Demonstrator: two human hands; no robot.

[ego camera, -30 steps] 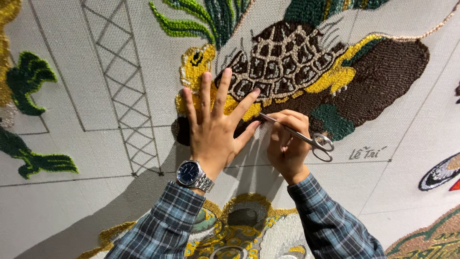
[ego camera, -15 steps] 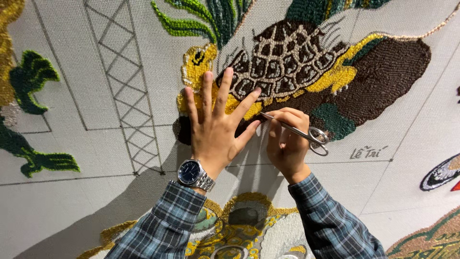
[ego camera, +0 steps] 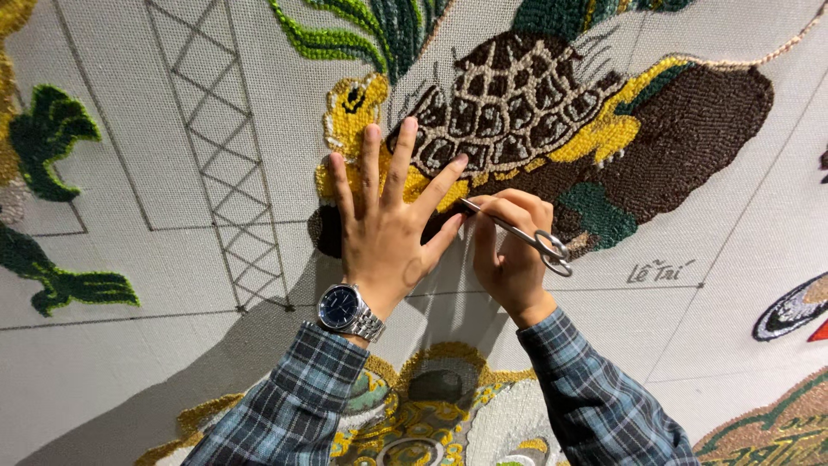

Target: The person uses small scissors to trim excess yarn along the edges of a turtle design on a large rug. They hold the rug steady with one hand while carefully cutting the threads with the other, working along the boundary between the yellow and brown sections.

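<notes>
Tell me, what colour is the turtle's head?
Yellow, with a dark eye: the turtle's head in the head view.

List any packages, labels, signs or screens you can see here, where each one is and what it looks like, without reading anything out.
Handwritten mark: on the pale canvas right of the right hand, below the brown tufted turtle; short, dark, slanted pen writing.
Watch face: on the left hand's wrist; round, dark blue dial, silver metal band. It is a dial, not a screen.
No packages, signs or screens in view.
</notes>
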